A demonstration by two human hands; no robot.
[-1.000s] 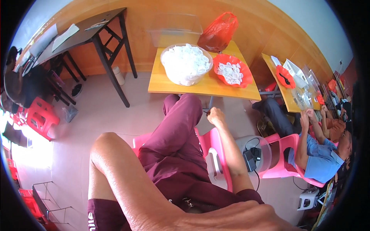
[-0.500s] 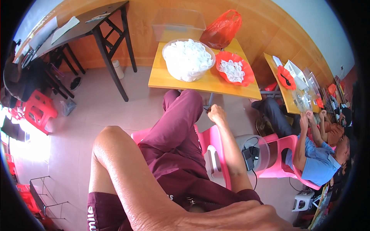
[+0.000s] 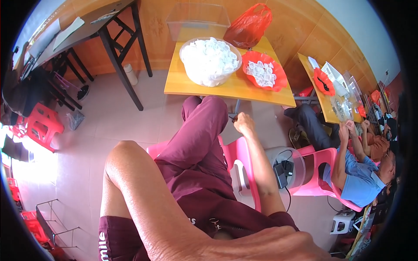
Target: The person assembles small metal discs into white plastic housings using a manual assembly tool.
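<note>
My right hand (image 3: pixel 244 123) is closed beside my knee, below the front edge of the yellow table (image 3: pixel 174 82). A small dark bit shows at its fingertips, too small to name. My left arm bends across my body; the back of my left hand (image 3: pixel 278 244) shows at the lower edge, its fingers hidden. On the table stand a clear round tub (image 3: pixel 210 61) heaped with small white translucent pieces and a red scalloped dish (image 3: pixel 281 82) with several clear ring-like pieces. Neither hand touches these.
Behind the tub are a clear bin (image 3: pixel 198 21) and a red plastic bag (image 3: pixel 248 26). A dark table (image 3: pixel 93 21) stands left, near red stools (image 3: pixel 43 124). At right, a clear-topped stool holds black adapters (image 3: pixel 284 170); a person in blue (image 3: pixel 359 185) works at another yellow table (image 3: pixel 311 85).
The table and its things sit slightly higher and further left in the picture. My right hand stays closed near my knee, and my left hand has hardly moved.
</note>
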